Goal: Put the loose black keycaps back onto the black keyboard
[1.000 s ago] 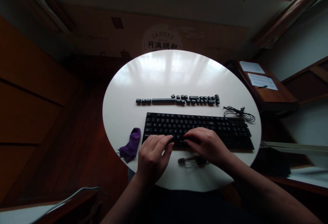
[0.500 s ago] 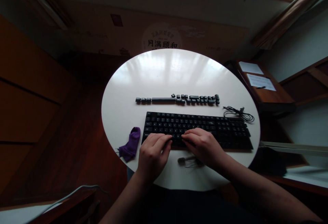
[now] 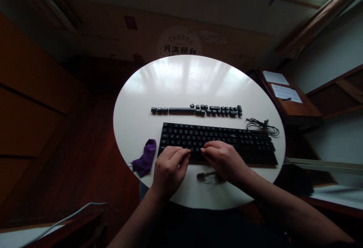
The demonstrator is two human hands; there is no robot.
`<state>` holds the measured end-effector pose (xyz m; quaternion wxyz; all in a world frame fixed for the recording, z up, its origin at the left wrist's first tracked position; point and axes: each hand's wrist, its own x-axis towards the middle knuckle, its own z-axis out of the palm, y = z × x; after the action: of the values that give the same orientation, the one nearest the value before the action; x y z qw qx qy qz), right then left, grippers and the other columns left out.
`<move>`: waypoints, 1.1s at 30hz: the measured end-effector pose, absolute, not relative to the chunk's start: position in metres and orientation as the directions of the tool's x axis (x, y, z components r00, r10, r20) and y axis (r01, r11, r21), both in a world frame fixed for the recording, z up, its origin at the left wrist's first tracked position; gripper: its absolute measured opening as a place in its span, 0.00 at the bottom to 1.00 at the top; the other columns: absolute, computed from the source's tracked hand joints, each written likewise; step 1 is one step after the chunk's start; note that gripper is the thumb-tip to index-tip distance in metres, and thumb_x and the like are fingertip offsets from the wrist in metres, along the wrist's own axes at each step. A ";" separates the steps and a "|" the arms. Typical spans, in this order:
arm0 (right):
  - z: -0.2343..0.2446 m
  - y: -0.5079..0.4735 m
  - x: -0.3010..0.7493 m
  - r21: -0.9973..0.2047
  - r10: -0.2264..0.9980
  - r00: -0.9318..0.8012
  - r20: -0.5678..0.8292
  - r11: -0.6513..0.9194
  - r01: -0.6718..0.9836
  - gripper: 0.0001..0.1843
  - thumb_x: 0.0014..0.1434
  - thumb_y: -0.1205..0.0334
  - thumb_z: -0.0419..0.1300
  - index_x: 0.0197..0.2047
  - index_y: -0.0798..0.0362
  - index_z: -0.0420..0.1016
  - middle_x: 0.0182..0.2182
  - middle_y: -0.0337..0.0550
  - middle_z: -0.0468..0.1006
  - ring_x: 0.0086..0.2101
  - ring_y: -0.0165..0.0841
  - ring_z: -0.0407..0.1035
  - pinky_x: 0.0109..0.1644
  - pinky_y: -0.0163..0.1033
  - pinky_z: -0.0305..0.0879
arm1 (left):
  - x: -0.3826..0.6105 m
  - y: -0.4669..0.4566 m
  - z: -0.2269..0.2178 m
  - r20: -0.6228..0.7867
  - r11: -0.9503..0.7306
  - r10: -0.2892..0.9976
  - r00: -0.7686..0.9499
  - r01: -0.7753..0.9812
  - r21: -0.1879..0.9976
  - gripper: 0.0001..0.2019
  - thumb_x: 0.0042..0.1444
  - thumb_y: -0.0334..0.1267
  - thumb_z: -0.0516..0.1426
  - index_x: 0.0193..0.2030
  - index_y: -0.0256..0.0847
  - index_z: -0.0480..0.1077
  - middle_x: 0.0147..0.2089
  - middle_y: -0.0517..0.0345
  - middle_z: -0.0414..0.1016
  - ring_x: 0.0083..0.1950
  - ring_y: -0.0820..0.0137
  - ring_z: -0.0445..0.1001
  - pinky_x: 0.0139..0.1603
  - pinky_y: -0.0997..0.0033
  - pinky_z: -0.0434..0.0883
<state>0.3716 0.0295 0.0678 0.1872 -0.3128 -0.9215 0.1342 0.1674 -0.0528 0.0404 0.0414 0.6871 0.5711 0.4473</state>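
A black keyboard [image 3: 181,137] lies on the round white table, and both hands rest at its front rows. My left hand [image 3: 171,168] is closed, thumb and fingers drawn together by the lower letter keys. My right hand [image 3: 222,159] is closed too, its fingertips pinched over the same row a short way to the right. Whatever is between the fingertips is too small to make out. Behind the keyboard, loose black keycaps [image 3: 214,107] lie in two rough rows, with a long spacebar keycap [image 3: 181,110] among them. Several front keys are hidden by my hands.
A purple cloth [image 3: 145,158] lies left of the keyboard. A small brush-like tool with wire loops [image 3: 208,177] lies near the table's front edge. The coiled cable [image 3: 263,126] sits behind the keyboard's right end. Papers [image 3: 286,93] lie on a wooden side table.
The view has shifted slightly. Both hands stay in nearly the same place on the keyboard, and the loose keycaps have not moved.
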 end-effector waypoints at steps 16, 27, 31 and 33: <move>0.063 0.027 0.374 -0.344 0.606 -0.719 0.341 0.792 0.504 0.14 0.71 0.66 0.56 0.34 0.56 0.80 0.38 0.47 0.81 0.36 0.33 0.74 0.42 0.37 0.71 | 0.167 -0.052 0.038 0.564 -0.333 0.823 -0.068 0.746 0.576 0.05 0.64 0.30 0.60 0.44 0.41 0.76 0.41 0.54 0.79 0.43 0.65 0.77 0.46 0.63 0.77; 0.065 0.030 0.373 -0.333 0.597 -0.741 0.309 0.797 0.504 0.15 0.70 0.66 0.56 0.33 0.55 0.80 0.38 0.46 0.82 0.35 0.32 0.75 0.42 0.37 0.71 | 0.168 -0.051 0.040 0.580 -0.345 0.812 -0.065 0.748 0.567 0.05 0.64 0.30 0.59 0.43 0.41 0.76 0.40 0.54 0.78 0.43 0.65 0.76 0.45 0.64 0.77; 0.063 0.029 0.375 -0.313 0.579 -0.742 0.337 0.812 0.492 0.14 0.71 0.66 0.56 0.36 0.56 0.80 0.40 0.47 0.82 0.36 0.33 0.75 0.42 0.37 0.71 | 0.167 -0.052 0.038 0.571 -0.345 0.818 -0.063 0.741 0.577 0.04 0.64 0.30 0.59 0.44 0.40 0.76 0.41 0.53 0.78 0.43 0.65 0.76 0.46 0.64 0.76; 0.062 0.029 0.376 -0.300 0.572 -0.738 0.358 0.819 0.490 0.14 0.72 0.65 0.55 0.37 0.56 0.80 0.40 0.47 0.82 0.36 0.33 0.76 0.42 0.37 0.71 | 0.167 -0.052 0.037 0.564 -0.342 0.823 -0.066 0.735 0.586 0.04 0.64 0.30 0.60 0.44 0.41 0.76 0.41 0.54 0.79 0.44 0.65 0.76 0.46 0.64 0.76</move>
<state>0.3759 0.0286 0.0621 0.2216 -0.2862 -0.9275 0.0934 0.1668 -0.0522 0.0369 0.0487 0.6817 0.5715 0.4543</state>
